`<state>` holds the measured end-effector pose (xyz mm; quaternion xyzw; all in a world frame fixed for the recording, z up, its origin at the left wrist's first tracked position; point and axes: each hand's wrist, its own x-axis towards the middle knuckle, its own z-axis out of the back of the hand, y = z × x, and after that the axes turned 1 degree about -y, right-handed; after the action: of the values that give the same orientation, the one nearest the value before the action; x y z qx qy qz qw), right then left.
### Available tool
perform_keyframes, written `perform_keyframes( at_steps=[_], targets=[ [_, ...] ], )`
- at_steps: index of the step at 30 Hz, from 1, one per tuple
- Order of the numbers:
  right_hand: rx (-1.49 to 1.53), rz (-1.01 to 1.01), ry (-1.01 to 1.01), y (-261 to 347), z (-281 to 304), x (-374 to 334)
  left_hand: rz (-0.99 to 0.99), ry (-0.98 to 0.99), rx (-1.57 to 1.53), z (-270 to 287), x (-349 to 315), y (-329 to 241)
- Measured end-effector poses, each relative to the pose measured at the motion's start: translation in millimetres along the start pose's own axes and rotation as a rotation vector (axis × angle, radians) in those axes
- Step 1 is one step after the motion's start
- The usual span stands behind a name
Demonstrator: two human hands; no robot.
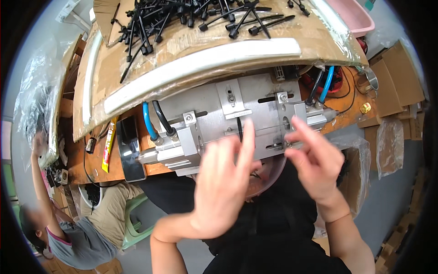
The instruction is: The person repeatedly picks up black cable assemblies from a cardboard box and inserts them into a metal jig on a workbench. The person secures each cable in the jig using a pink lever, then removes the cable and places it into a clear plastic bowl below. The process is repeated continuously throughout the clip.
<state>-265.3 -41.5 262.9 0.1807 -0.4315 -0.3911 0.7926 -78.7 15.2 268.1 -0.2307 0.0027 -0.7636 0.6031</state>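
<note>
A metal fixture [207, 128] with sliding blocks on both sides lies in front of me on the wooden bench. A thin black strip [239, 129] stands at its middle, below a small clamp block [235, 109]. My left hand [221, 182], blurred by motion, is over the fixture's near edge; its index finger stretches up beside the strip, apart from the thumb. Over the fixture's right side is my right hand [319, 162], thumb and index finger apart with nothing visible between them. Partly hidden below my hands is a translucent bowl [271, 176] with small dark pieces.
A cardboard sheet [182, 50] above the fixture bears a heap of black cable-tie-like parts [182, 13]. Blue hoses [327, 84] run to the fixture. A dark phone [131, 150] and a yellow packet [108, 146] lie left. Another person [82, 237] sits far left, reaching up.
</note>
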Motion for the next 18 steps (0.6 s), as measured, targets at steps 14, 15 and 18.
perform_keyframes(
  at_steps=[14, 15, 18],
  targets=[
    [-0.498, 0.665, 0.477, -9, -6, 207, -0.039, -0.123, -0.082, 66, 111, 107],
    [-0.540, 0.648, 0.505, -5, -14, 208, -0.018, -0.133, -0.096, 68, 101, 107],
    [-0.464, 0.573, 0.545, 10, -42, 219, 0.019, -0.279, 0.010, 67, 69, 102]
  ],
)
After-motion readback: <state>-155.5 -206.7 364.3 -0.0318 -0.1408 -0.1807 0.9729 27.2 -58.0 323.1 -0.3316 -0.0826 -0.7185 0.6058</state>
